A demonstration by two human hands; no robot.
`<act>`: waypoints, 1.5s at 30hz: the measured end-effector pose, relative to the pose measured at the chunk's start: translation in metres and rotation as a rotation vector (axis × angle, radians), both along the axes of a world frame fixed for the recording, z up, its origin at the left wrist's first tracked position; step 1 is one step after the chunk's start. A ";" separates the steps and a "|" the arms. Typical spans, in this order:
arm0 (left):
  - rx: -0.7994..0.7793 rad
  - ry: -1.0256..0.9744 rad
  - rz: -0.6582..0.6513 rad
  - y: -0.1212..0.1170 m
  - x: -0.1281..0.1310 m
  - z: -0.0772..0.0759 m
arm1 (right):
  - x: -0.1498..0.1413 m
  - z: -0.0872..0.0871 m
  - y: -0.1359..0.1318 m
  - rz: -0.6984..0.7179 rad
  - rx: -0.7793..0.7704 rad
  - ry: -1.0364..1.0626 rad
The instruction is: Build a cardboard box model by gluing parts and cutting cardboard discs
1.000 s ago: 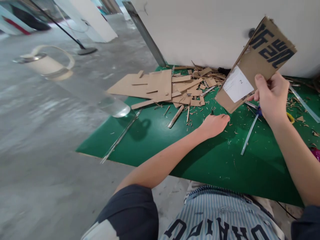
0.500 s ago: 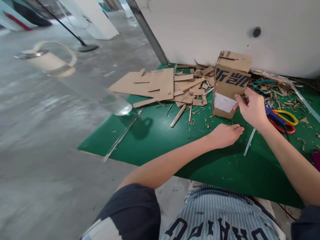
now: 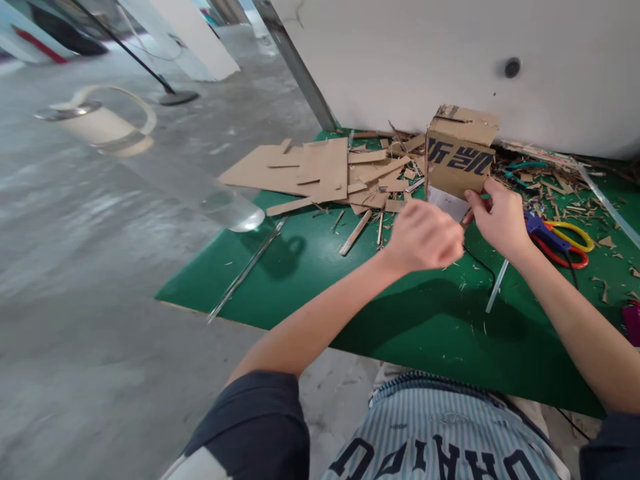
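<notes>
Cardboard box [image 3: 463, 159] upright on the green tabletop [image 3: 310, 283], near the white panel [image 3: 400, 63] at the back, bold black characters across its front, white label [image 3: 447, 202] lower down. Bottom edge partly hidden from where I stand, since the left hand comes in front of it.

Right hand [image 3: 495, 217]: grasping the box at its lower right edge, thumb on the front face, other fingers round the side. Left hand [image 3: 427, 237]: raised in front of the box, fingers curled in, back of the hand up (a bit blurred); can't tell whether anything is inside it, or whether it touches the box.

Around them: heap of flat cardboard pieces [image 3: 320, 170] left of the box, small scraps spilling forward. Loose pale strip [image 3: 356, 232] left of the left hand. Thin dark cord [image 3: 485, 265] on the surface just below the right hand, clear strip [image 3: 497, 287] beside it. Right of that hand, a blue tool [image 3: 550, 235] with yellow and red loop handles, lying flat. Teal item [image 3: 525, 165] further back among more scraps. Far left of the tabletop, long clear rod [image 3: 245, 270] slanting over the edge; beyond it a see-through bottle with a cream top [image 3: 107, 133].
</notes>
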State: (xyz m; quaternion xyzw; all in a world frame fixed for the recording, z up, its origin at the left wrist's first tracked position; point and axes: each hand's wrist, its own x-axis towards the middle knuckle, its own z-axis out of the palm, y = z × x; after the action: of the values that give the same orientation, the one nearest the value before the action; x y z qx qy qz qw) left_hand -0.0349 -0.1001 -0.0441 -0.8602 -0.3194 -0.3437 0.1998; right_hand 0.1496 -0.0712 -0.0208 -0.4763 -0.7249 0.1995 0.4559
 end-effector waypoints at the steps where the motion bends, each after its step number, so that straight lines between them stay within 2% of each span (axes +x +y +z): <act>1: -0.082 -0.194 0.182 0.007 -0.006 0.006 | 0.000 0.000 0.000 0.002 0.004 0.010; 3: -0.230 -0.461 0.432 0.022 -0.015 0.020 | -0.001 -0.001 0.000 -0.001 0.014 0.021; 4: -0.286 -0.497 0.465 0.028 -0.018 0.028 | -0.002 -0.002 0.000 -0.006 0.018 0.019; 7: -0.456 -0.352 0.403 0.037 -0.023 0.051 | -0.003 -0.001 -0.002 -0.019 0.018 0.000; 11: -0.529 -0.188 0.465 0.033 -0.019 0.076 | -0.005 0.002 -0.004 -0.014 0.019 -0.012; 17: -0.633 -0.085 0.470 0.031 -0.013 0.099 | -0.008 0.002 -0.005 -0.022 0.012 0.005; 22: -0.632 -0.075 0.521 0.031 -0.003 0.099 | -0.008 0.002 -0.006 -0.025 0.042 -0.015; 28: -0.651 -0.072 0.650 0.024 0.012 0.088 | -0.008 0.002 -0.006 -0.033 0.032 -0.026; 35: -0.556 -0.018 0.643 0.025 0.016 0.075 | -0.008 0.002 -0.007 -0.032 0.066 -0.042; 41: -0.616 -0.023 0.698 0.020 0.014 0.084 | -0.008 0.001 -0.005 -0.029 0.061 -0.039; 45: -0.626 -0.037 0.674 0.018 0.008 0.094 | -0.008 0.000 -0.004 -0.039 0.066 -0.060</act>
State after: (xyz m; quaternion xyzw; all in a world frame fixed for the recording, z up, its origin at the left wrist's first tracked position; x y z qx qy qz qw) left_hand -0.0273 -0.0819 0.0500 -0.7211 -0.6733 -0.1616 0.0251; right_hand 0.1420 -0.0755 -0.0208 -0.4808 -0.7351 0.1524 0.4530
